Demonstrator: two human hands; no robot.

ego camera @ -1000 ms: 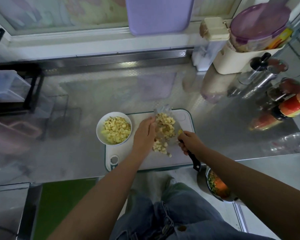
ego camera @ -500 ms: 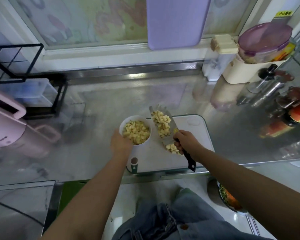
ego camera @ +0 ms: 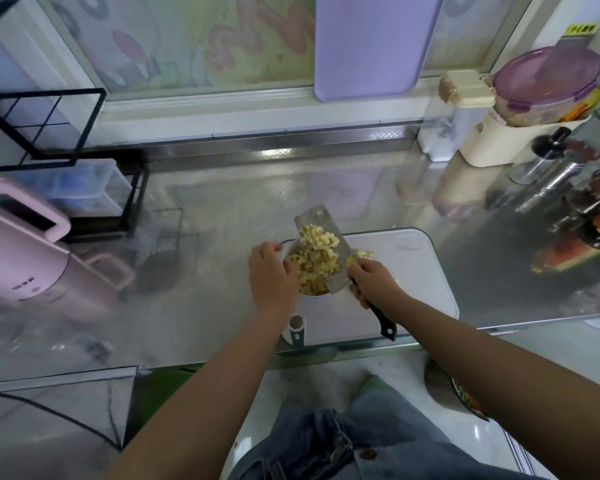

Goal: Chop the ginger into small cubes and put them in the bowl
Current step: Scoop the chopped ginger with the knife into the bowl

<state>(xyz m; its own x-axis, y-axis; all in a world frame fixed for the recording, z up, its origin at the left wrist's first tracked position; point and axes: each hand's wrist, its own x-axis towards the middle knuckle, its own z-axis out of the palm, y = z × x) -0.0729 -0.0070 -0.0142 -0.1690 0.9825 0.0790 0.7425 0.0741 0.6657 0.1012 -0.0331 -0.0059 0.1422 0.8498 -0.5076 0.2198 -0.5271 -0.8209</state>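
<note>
A white bowl (ego camera: pixel 313 296) of pale yellow ginger cubes stands at the left edge of the white cutting board (ego camera: pixel 420 271). My left hand (ego camera: pixel 270 276) grips the bowl's left rim. My right hand (ego camera: pixel 373 284) holds the black handle of a cleaver (ego camera: pixel 321 220), whose flat blade is tilted over the bowl. A heap of ginger cubes (ego camera: pixel 317 242) lies on the blade and slides toward the bowl. A few loose cubes (ego camera: pixel 365 253) rest on the board behind the blade.
A pink appliance (ego camera: pixel 21 258) stands at the left on the steel counter (ego camera: pixel 205 216), a black wire rack (ego camera: pixel 42 129) behind it. Jars, bottles and a lidded container (ego camera: pixel 548 81) crowd the right. A purple board (ego camera: pixel 371 46) hangs at the back. A bowl of food (ego camera: pixel 465 400) sits below the counter edge.
The cleaver carrying ginger cubes has swung left from the board to above the bowl. My left hand has left the pile and taken the bowl's rim.
</note>
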